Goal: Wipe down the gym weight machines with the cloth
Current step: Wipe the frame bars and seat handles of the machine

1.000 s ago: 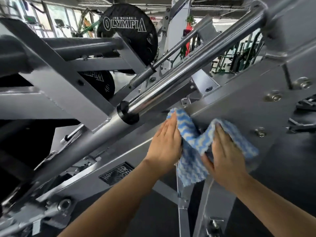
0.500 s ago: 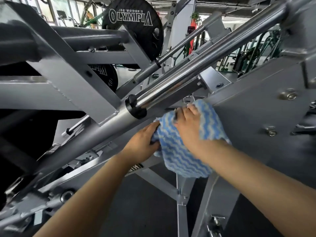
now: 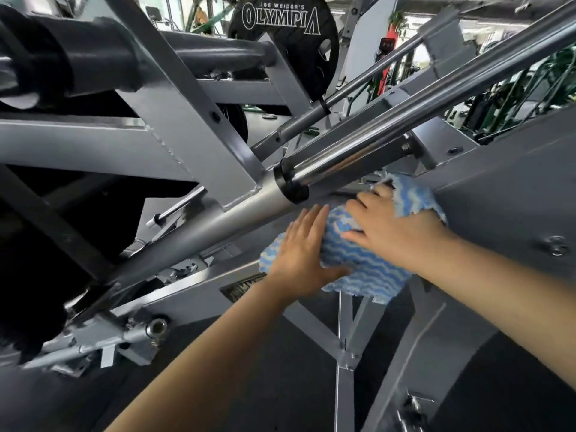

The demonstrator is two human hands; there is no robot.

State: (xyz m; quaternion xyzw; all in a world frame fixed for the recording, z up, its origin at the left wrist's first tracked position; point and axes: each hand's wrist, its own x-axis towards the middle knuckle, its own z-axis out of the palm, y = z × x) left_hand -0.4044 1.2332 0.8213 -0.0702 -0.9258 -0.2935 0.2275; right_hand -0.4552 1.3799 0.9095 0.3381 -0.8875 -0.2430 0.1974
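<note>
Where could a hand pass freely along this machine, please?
Free: the flat grey side panel right of the blue-and-white wavy cloth, up to its bolts. Crowded: under the shiny chrome rod, where the left hand and right hand press the cloth.

The cloth [image 3: 367,269] is a soft woven fabric with a crinkled, ridged texture in blue and white waves. Just above the cloth, the chrome rod [image 3: 405,126] is polished metal, mirror-glossy and smooth, ending in a black ring. Below that ring the sleeve tube [image 3: 199,232] is metal with a duller satin sheen. To the right of the cloth, the frame panel [image 3: 498,194] is grey painted metal, smooth with a soft gloss. Far above the cloth, the weight plate [image 3: 293,42] looks matt black with white lettering.
</note>
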